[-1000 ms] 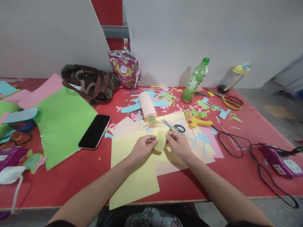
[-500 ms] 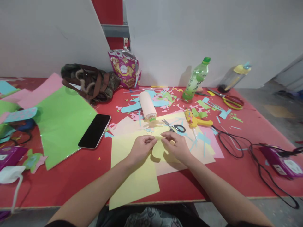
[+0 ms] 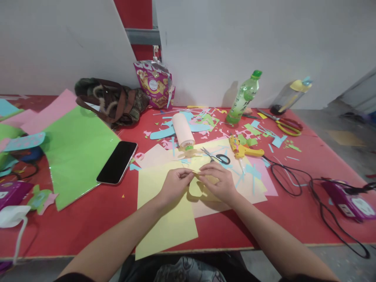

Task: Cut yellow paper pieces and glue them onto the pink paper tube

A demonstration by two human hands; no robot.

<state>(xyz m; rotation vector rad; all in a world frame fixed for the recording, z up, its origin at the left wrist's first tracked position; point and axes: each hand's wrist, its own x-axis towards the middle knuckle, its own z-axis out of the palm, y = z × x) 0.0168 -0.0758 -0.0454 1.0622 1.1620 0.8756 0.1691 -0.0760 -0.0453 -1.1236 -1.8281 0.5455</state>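
My left hand [image 3: 174, 185] and my right hand [image 3: 219, 181] meet over a small yellow paper cut-out [image 3: 196, 187], each pinching its upper edge between thumb and fingers. The cut-out hangs just above a large yellow sheet [image 3: 167, 219] that lies on the red table [image 3: 96, 219]. Small black-handled scissors [image 3: 217, 157] rest just beyond my right hand, and a yellow glue gun [image 3: 242, 149] lies a little farther to the right.
A phone [image 3: 118, 162] lies on a green sheet [image 3: 76, 152] at left. A pink roll [image 3: 182, 130], paper scraps, a green bottle [image 3: 242, 98], red-and-yellow scissors [image 3: 286, 125], a bag [image 3: 111, 102] and a snack pouch [image 3: 154, 84] stand behind. Black cables [image 3: 296, 184] run to a purple box [image 3: 349, 199] at right.
The yellow cut-out has swung from upright to hanging down toward the sheet. Both hands have shifted slightly nearer me and lower, still pinching it.
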